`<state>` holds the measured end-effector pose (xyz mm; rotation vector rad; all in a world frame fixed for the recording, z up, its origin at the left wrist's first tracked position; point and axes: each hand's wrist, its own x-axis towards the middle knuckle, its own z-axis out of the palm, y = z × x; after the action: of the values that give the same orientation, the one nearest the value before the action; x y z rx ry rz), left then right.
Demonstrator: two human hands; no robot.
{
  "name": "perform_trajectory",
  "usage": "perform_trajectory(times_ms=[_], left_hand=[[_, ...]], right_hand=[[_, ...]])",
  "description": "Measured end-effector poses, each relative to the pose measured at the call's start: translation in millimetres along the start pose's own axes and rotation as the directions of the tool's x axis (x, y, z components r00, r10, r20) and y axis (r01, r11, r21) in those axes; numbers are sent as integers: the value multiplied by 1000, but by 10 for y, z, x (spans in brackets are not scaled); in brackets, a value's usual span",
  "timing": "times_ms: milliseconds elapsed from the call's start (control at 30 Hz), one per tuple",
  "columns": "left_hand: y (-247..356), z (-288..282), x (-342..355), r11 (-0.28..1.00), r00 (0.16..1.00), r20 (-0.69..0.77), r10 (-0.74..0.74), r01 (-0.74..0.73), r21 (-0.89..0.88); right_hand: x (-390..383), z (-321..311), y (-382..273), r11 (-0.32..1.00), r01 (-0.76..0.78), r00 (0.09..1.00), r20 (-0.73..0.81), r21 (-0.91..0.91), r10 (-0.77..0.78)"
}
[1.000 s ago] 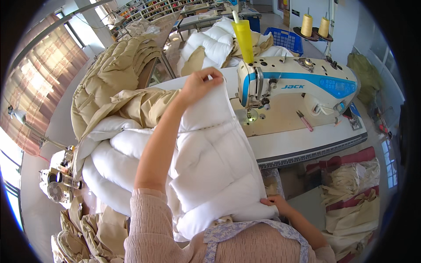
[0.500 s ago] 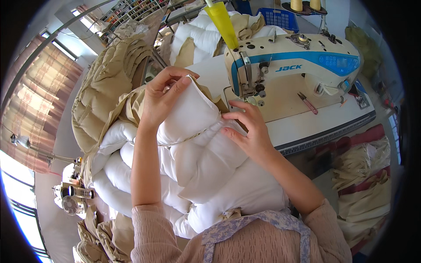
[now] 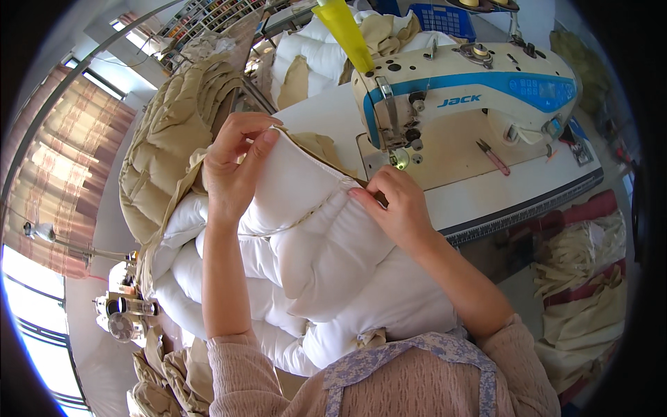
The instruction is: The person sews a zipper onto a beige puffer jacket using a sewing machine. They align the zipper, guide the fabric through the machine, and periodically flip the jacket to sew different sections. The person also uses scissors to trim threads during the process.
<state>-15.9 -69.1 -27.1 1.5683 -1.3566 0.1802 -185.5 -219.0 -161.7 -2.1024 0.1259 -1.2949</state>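
A puffy padded garment piece (image 3: 316, 240), white on the near face with khaki fabric behind, lies across my lap and up to the sewing table. My left hand (image 3: 235, 163) pinches the upper left corner of its edge between thumb and fingers. Farther right along the same edge, my right hand (image 3: 397, 207) is closed on the fabric, thumb in front and fingers curled behind. Between the hands the edge runs taut, and khaki fabric shows beyond it. Just past my right hand stands the needle end of a white and blue sewing machine (image 3: 465, 97).
Red-handled thread snips (image 3: 493, 157) lie on the machine bed. A yellow holder (image 3: 345, 36) rises by the machine head. Quilted khaki pieces (image 3: 170, 139) are heaped at left; a blue basket (image 3: 442, 22) stands behind. Folded fabric in plastic (image 3: 583, 243) sits at lower right.
My left hand has shifted slightly left and down with the corner. My right hand's spread fingers have closed on the edge, which is now straighter and tauter.
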Motion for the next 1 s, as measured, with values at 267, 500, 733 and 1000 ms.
perform_trajectory(times_ms=[267,500,733,1000], left_hand=[[-2,127,-51,983,990,-43,-132,136,120],[-53,859,-51,960,884,395,-250,172,222],[-655,1928,-775,934,712,604,-358,270,235],[-878,1892,-669,869,632,619,-466,460,184]], right_hand=[[-24,0,-74,950,-257,951,220,178,216],[-691,-635,-119,222,-898,411,903,379,122],[-1213,-1144,82,106,-986,-50,843,-125,536],[-290,-660,762,788,-596,656,472,-155,589]])
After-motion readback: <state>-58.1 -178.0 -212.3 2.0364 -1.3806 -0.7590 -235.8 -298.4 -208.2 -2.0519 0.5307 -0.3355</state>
